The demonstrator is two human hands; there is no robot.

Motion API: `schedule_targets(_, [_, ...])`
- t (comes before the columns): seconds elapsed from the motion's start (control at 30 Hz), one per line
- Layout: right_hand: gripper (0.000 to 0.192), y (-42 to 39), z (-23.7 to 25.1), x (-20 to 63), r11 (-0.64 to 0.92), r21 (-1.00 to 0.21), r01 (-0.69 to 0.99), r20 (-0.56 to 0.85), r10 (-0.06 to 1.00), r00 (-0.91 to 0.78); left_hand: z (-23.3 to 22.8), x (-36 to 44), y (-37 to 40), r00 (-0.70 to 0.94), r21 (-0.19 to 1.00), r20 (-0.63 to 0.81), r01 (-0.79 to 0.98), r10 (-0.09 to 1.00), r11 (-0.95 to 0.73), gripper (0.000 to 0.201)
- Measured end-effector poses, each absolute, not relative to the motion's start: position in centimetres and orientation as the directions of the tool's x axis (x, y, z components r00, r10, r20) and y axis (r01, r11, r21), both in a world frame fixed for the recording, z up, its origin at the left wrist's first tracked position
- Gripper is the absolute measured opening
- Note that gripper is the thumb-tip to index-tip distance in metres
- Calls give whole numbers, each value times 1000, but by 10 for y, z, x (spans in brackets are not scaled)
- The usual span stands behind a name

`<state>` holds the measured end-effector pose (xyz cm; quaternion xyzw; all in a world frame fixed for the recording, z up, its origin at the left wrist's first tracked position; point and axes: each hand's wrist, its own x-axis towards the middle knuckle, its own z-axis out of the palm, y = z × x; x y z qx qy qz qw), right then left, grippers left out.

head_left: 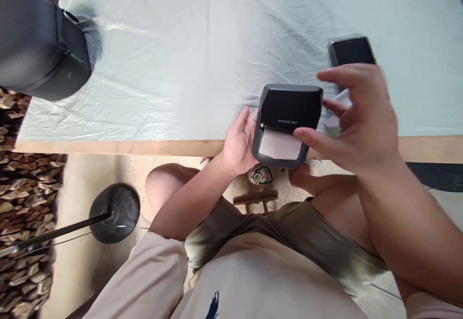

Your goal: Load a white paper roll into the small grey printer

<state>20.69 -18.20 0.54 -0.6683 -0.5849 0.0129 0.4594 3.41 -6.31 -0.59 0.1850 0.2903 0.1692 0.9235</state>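
Observation:
A small dark grey label printer [287, 119] with its lid up is held at the table's front edge, white paper [279, 144] showing in its open bay. My left hand [238, 143] grips the printer's left side. My right hand [356, 116] hovers at its right side, index finger touching the front right corner, with something small and white [340, 101] pinched between thumb and fingers. A black phone [351, 51] lies on the cloth just behind my right hand.
A pale cloth [188, 54] covers the table, whose wooden edge [108, 146] runs across. A black rounded case [39, 44] sits at the far left. Below are my knees, a round black stand base [115, 212] with a pole, and stacked wood [25, 203].

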Motion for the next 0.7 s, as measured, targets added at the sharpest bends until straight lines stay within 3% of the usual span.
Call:
schedule_targets(0.13, [29,-175,21,198,145,-646,749,682,549,483,-11,29,-59,844,489,-373,-175,386,855,17])
schedule_targets(0.2, [19,-173,26,194,166,-701,694,655,536,533,-14,27,-58,863,511,-355,-143,359,848,15])
schedule_targets(0.3, [11,-173,29,194,112,-679,726,600,654,461,-14,26,-57,868,515,-346,-140,355,846,21])
schedule_targets(0.4, [7,-177,28,198,44,-449,892,570,783,249,-12,26,-57,859,508,-370,-133,355,851,32])
schedule_targets(0.5, [14,-180,26,205,10,-256,967,477,871,118,-10,25,-59,865,535,-380,-82,326,841,45])
schedule_targets(0.6, [18,-177,23,210,-17,-206,979,405,909,101,-13,24,-62,876,560,-364,-66,317,826,49])
schedule_targets(0.7, [24,-171,24,208,-34,-220,975,448,884,132,-16,22,-63,858,579,-369,-89,358,811,48])
